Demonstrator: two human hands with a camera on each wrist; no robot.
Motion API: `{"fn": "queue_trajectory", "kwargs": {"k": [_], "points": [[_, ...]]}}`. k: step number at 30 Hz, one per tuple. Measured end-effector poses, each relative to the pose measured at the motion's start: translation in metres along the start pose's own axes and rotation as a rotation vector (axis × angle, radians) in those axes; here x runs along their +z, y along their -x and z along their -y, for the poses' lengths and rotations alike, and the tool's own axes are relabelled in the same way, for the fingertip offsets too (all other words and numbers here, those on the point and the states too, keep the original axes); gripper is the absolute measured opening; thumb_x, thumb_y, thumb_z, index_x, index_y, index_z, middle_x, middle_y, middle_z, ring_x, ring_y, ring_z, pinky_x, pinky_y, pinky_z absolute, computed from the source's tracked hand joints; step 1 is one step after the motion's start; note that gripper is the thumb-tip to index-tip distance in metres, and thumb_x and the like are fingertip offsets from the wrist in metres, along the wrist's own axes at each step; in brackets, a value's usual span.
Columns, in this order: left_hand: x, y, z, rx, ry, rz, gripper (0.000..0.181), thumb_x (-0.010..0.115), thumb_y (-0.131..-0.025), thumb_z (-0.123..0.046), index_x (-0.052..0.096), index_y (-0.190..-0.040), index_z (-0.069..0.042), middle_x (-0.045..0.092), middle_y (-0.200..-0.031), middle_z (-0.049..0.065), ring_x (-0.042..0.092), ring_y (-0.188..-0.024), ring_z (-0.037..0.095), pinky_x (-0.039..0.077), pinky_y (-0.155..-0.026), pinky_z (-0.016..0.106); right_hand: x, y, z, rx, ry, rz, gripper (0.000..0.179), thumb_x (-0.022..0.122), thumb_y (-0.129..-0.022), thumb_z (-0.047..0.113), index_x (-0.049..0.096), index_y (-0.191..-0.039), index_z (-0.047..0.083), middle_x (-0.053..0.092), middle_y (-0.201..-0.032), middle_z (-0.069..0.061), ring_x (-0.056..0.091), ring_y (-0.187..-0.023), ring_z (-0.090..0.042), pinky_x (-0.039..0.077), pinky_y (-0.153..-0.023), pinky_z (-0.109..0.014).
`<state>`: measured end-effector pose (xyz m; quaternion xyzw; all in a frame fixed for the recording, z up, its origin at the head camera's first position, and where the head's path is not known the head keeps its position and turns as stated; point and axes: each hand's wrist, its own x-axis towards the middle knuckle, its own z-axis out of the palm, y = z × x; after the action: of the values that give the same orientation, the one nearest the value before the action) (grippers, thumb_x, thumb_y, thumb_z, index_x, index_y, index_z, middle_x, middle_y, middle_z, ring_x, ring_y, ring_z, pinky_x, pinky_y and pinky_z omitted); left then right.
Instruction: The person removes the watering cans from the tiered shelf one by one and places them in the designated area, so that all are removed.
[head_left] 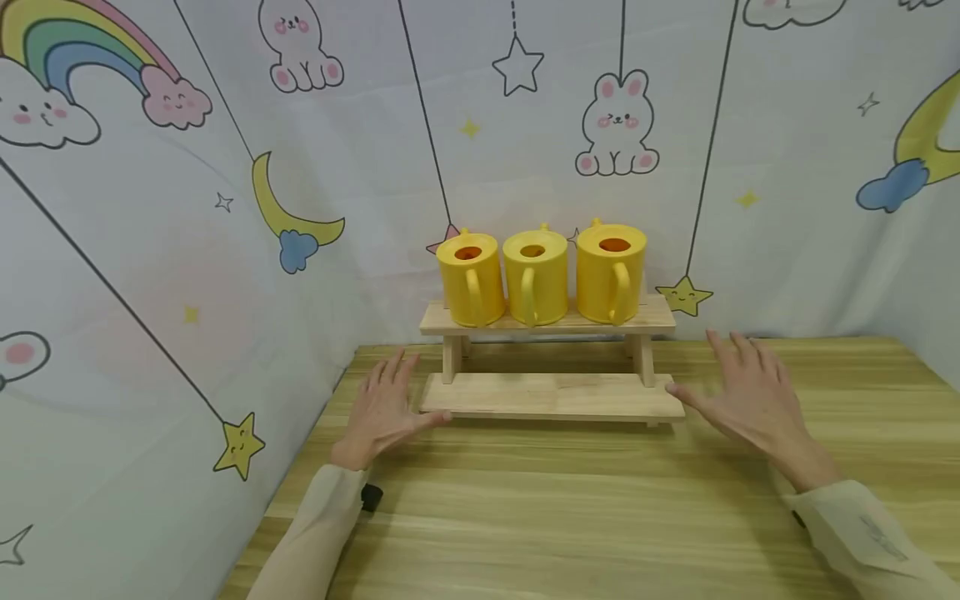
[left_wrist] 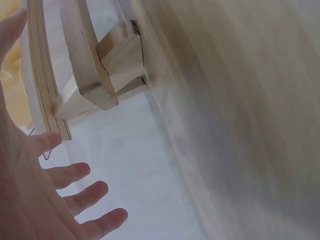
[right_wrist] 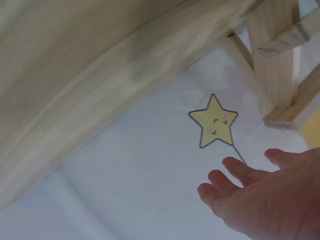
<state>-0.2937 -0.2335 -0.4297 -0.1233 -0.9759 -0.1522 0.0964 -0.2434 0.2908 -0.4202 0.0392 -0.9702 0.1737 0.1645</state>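
A two-tier wooden rack (head_left: 551, 395) stands at the back of the table. On its upper shelf three yellow watering cans (head_left: 471, 287), (head_left: 536, 283), (head_left: 611, 279) sit in a row, handles toward me and a round opening in each top. My left hand (head_left: 382, 412) is spread beside the rack's left end, thumb near the lower shelf. At the right end my right hand (head_left: 750, 404) is spread too, its thumb close to the lower shelf's corner. Neither hand holds anything. In both wrist views the fingers (left_wrist: 85, 197), (right_wrist: 232, 175) are extended near the rack ends.
The wood-grain table (head_left: 540, 508) spreads in front of the rack. A white curtain (head_left: 510, 167) printed with rabbits, stars and moons hangs behind and at the left. A small black object (head_left: 371, 498) shows at the left cuff.
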Motion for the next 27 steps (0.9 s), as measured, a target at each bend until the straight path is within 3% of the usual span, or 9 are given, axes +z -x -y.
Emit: {"fn": "queue_trajectory", "kwargs": {"k": [6,12,16,21,24,27], "points": [[-0.002,-0.002,-0.004,-0.085,0.138,0.008,0.113,0.079,-0.087,-0.069,0.031,-0.171,-0.011,0.04,-0.171,0.026,0.048,-0.15,0.052,0.048,-0.12,0.073,-0.012,0.0,0.02,0.008,-0.12,-0.078,0.101,0.074,-0.096,0.062,0.038,-0.165,-0.001,0.047,-0.153,-0.041,0.042,-0.136,-0.063,0.037,-0.109,-0.081],[-0.005,-0.003,-0.01,-0.226,0.462,-0.027,0.091,0.078,-0.099,-0.051,0.036,-0.17,-0.013,0.051,-0.162,0.023,0.06,-0.132,0.042,0.059,-0.105,0.061,-0.028,-0.008,0.048,0.023,-0.334,-0.113,0.085,0.076,-0.1,0.047,0.045,-0.158,-0.006,0.056,-0.144,-0.035,0.051,-0.131,-0.054,0.046,-0.106,-0.074],[-0.006,-0.002,-0.013,-0.287,0.582,-0.06,0.08,0.076,-0.102,-0.046,0.043,-0.165,-0.01,0.056,-0.156,0.024,0.062,-0.131,0.042,0.06,-0.106,0.058,-0.035,-0.015,0.065,0.017,-0.449,-0.149,0.073,0.078,-0.101,0.042,0.052,-0.15,-0.005,0.061,-0.136,-0.029,0.057,-0.124,-0.044,0.052,-0.102,-0.052],[-0.003,-0.003,-0.019,-0.383,0.714,-0.039,0.078,0.076,-0.103,-0.044,0.046,-0.162,-0.003,0.057,-0.153,0.027,0.067,-0.129,0.042,0.064,-0.105,0.053,-0.04,-0.023,0.082,0.028,-0.541,-0.155,0.065,0.077,-0.102,0.044,0.058,-0.146,-0.001,0.065,-0.128,-0.02,0.063,-0.114,-0.033,0.048,-0.09,-0.015],[0.001,-0.004,-0.023,-0.454,0.811,-0.02,0.077,0.076,-0.102,-0.042,0.048,-0.159,0.001,0.058,-0.15,0.029,0.074,-0.111,0.037,0.068,-0.097,0.046,-0.042,-0.029,0.091,0.045,-0.581,-0.136,0.065,0.077,-0.102,0.046,0.059,-0.146,0.001,0.066,-0.127,-0.017,0.064,-0.113,-0.03,0.047,-0.087,-0.009],[0.008,-0.004,-0.025,-0.509,0.9,-0.001,0.076,0.078,-0.101,-0.038,0.048,-0.157,0.004,0.057,-0.147,0.029,0.074,-0.095,0.029,0.069,-0.088,0.041,-0.043,-0.036,0.1,0.059,-0.607,-0.117,0.065,0.076,-0.102,0.046,0.058,-0.145,0.001,0.066,-0.13,-0.018,0.065,-0.114,-0.031,0.05,-0.091,-0.014]]}}
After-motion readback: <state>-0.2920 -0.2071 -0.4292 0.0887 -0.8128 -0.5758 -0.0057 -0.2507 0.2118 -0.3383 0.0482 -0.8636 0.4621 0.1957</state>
